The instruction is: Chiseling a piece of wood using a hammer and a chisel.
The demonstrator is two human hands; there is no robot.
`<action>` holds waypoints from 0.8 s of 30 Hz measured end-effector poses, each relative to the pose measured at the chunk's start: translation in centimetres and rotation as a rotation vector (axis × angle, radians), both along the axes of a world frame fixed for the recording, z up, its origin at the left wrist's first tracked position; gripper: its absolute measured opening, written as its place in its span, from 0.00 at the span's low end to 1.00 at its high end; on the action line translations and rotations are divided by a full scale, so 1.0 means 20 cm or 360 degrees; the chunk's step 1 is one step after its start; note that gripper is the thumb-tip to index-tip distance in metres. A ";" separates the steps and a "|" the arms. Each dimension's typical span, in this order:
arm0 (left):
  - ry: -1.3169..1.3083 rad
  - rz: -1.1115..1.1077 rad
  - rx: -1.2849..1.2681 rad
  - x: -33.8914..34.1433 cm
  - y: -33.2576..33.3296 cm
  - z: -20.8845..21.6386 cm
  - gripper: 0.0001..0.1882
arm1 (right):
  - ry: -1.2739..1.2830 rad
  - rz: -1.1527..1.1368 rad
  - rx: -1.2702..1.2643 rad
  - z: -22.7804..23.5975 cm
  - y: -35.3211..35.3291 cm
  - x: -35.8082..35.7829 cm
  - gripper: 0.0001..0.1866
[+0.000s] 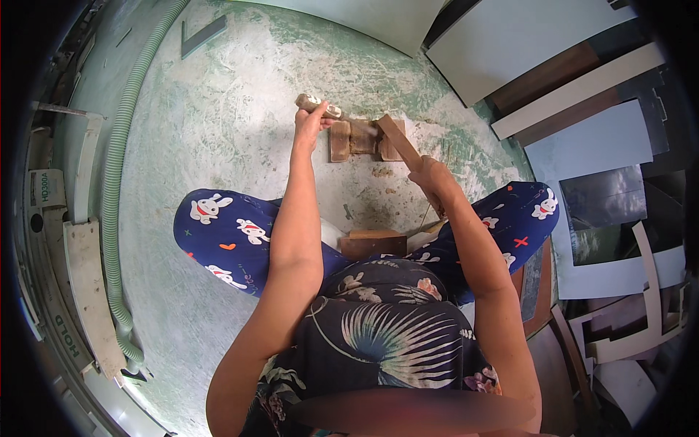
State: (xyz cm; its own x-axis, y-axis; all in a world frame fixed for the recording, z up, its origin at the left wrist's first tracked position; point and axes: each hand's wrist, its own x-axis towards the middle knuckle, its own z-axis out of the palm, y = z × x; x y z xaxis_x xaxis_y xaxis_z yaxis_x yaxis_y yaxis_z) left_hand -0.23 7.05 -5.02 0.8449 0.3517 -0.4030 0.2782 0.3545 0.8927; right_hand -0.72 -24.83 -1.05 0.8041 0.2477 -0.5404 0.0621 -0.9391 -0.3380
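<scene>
My left hand (312, 125) is closed around a thick brown, white-smeared handle-like piece (320, 106). A thin greyish part stretches from its right end toward the wooden strip; I cannot make out its exact kind. My right hand (431, 178) grips the lower end of a flat brown wooden strip (399, 140), slanting up and left. The strip's upper end is over the right side of a low brown wooden block (364, 138) on the floor, with a raised piece at either side. Closer to my body, between my legs, is another wooden block (373, 245).
A ribbed green hose (125, 109) runs along the left, beside wooden boards (93, 291). Stacked panels and offcuts (590, 153) crowd the right side. A grey strip (205, 35) lies at the far left on the worn green floor (240, 95).
</scene>
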 end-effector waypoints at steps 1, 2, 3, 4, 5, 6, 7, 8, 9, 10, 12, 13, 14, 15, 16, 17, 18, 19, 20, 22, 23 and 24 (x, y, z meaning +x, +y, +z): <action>-0.0096 -0.0070 -0.0083 0.00 0.00 0.02 0.19 | 0.0003 0.0033 0.0016 0.00 0.01 0.00 0.31; -0.0089 -0.0069 -0.0082 0.00 -0.01 0.04 0.19 | 0.0009 0.0033 0.0017 0.00 0.01 0.00 0.31; -0.0103 -0.0038 0.0195 0.01 -0.03 0.06 0.19 | 0.0019 0.0023 0.0007 0.01 0.01 0.00 0.31; -0.0122 -0.0007 0.0475 0.02 -0.04 0.07 0.18 | 0.0025 0.0012 0.0000 0.01 0.01 0.00 0.31; -0.0176 0.0007 0.0590 0.01 -0.04 0.08 0.17 | 0.0027 0.0011 0.0004 0.01 0.01 0.00 0.31; -0.0174 0.0004 0.0593 0.01 -0.05 0.10 0.17 | 0.0033 0.0011 0.0010 0.01 0.01 0.00 0.31; -0.0200 0.0109 0.0559 0.01 -0.05 0.10 0.14 | 0.0039 0.0011 0.0015 0.02 0.01 0.00 0.31; -0.0224 0.0212 0.0525 0.01 -0.06 0.11 0.11 | 0.0043 0.0008 0.0017 0.03 0.01 0.00 0.31; -0.0221 0.0208 0.0527 0.01 -0.07 0.11 0.11 | 0.0036 -0.0003 0.0017 0.03 0.01 0.00 0.31; -0.0248 0.0221 0.0558 0.01 -0.06 0.08 0.11 | 0.0031 -0.0010 0.0019 0.04 0.01 -0.01 0.31; -0.0269 0.0234 0.0593 0.01 -0.05 0.02 0.12 | 0.0043 -0.0010 0.0015 0.03 0.02 0.00 0.31; -0.0266 0.0239 0.0683 0.02 -0.05 -0.02 0.12 | 0.0049 -0.0014 0.0005 0.03 0.02 0.01 0.31; -0.0264 0.0244 0.0773 0.02 -0.05 -0.05 0.12 | 0.0053 -0.0013 0.0006 0.03 0.02 0.01 0.31; -0.0261 0.0245 0.0775 0.02 -0.05 -0.08 0.12 | 0.0048 -0.0006 0.0006 0.02 0.02 0.01 0.31; -0.0295 0.0268 0.0753 0.02 -0.07 -0.10 0.13 | 0.0044 -0.0004 0.0003 0.03 0.02 0.00 0.30; -0.0329 0.0293 0.0731 0.02 -0.08 -0.12 0.13 | 0.0047 -0.0008 0.0005 0.03 0.02 0.00 0.30; -0.0327 0.0289 0.0733 0.02 -0.08 -0.13 0.13 | 0.0048 -0.0018 0.0018 0.03 0.02 0.00 0.30; -0.0315 0.0285 0.0731 0.02 -0.09 -0.13 0.13 | 0.0049 -0.0031 0.0029 0.03 0.02 0.00 0.30; -0.0303 0.0282 0.0729 0.01 -0.10 -0.13 0.13 | 0.0051 -0.0038 0.0030 0.02 0.01 -0.01 0.30; -0.0290 0.0245 0.0739 0.01 -0.10 -0.14 0.13 | 0.0041 -0.0003 0.0036 0.02 0.01 0.00 0.30; -0.0277 0.0215 0.0749 0.01 -0.10 -0.13 0.14 | 0.0043 -0.0008 0.0038 0.01 0.01 0.00 0.30; -0.0276 0.0210 0.0752 0.01 -0.10 -0.13 0.14 | 0.0039 -0.0011 0.0017 0.01 0.02 0.00 0.30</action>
